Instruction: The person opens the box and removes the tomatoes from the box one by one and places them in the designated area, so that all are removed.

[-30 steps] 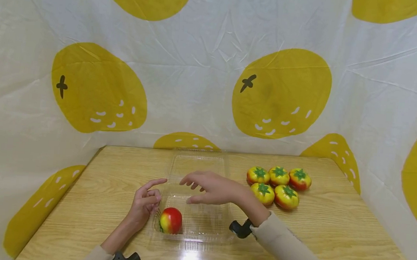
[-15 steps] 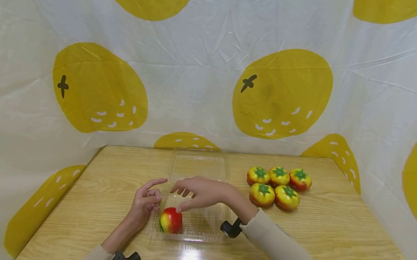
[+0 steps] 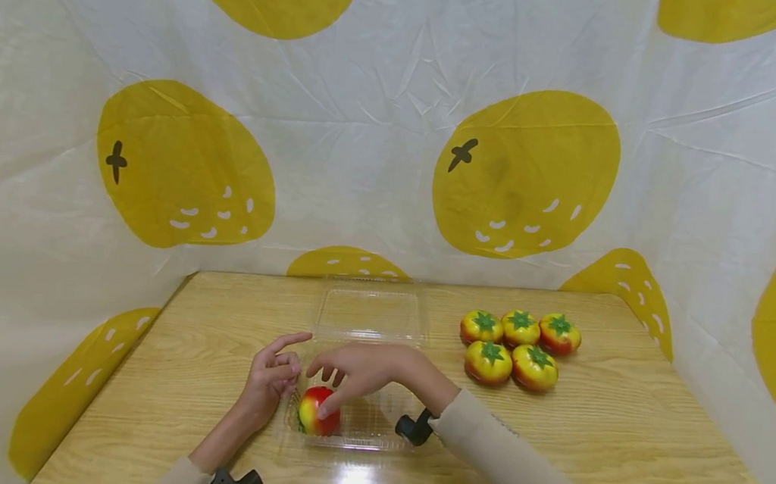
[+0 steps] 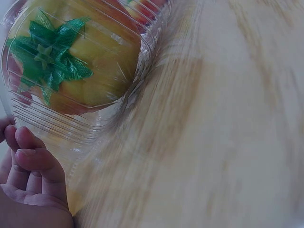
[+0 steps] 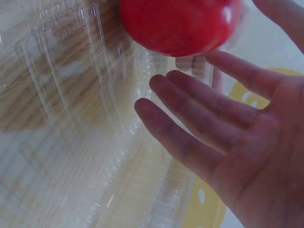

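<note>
A clear plastic clamshell container lies with its lid folded back. In its near left corner sits a red-and-yellow artificial tomato, tipped so its green star-shaped leaf top faces left, as the left wrist view shows through the ridged wall. My left hand is at the container's left rim, thumb and curled fingertips pinching there, index finger extended. My right hand reaches over the container from the right. Its thumb overlaps the tomato in the head view; in the right wrist view its fingers are spread beside the red underside.
Several more yellow-and-red artificial tomatoes, leaf tops up, stand in two rows to the right of the container on the wooden table. A white curtain with yellow fruit prints hangs behind the table and at both sides.
My right hand has moved left and toward me, from over the container's middle to the tomato. The left hand, the container and the tomatoes have stayed in place.
</note>
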{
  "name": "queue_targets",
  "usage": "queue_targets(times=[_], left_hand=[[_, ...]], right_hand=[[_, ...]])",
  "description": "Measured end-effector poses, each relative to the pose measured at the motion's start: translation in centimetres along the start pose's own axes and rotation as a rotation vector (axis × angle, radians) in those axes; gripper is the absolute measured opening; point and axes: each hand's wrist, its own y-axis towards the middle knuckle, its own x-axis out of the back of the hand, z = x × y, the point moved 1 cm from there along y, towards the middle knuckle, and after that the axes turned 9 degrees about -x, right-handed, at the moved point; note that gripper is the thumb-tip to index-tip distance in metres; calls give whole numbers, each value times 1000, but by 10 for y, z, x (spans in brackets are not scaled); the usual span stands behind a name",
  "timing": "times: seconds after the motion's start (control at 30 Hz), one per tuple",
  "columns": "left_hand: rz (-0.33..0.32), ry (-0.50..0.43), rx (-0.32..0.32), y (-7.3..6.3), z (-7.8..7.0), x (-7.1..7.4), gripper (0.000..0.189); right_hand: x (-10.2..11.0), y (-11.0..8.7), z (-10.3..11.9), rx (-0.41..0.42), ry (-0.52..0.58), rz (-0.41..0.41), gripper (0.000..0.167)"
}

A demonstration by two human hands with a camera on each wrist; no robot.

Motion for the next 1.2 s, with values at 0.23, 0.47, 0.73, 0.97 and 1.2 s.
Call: queue_targets(times=[0.23, 0.47, 0.73, 0.97, 1.2], left_hand=[[-1, -4, 7, 0, -1, 0, 51], [-10, 1, 7, -1, -1, 0, 50], [0, -2, -1, 0, -1, 0, 51], [-1, -17, -3, 0, 0, 0, 52], [4, -18, 1, -1, 1, 1, 53]], right_hand=[[-3, 5, 0, -2, -11, 10, 64], [-5, 9, 1, -8, -13, 26, 60], [-1, 10, 3, -1, -39, 73, 54], [1, 11, 2, 34, -31, 106, 46], [0, 11, 3, 12, -8, 111, 46]])
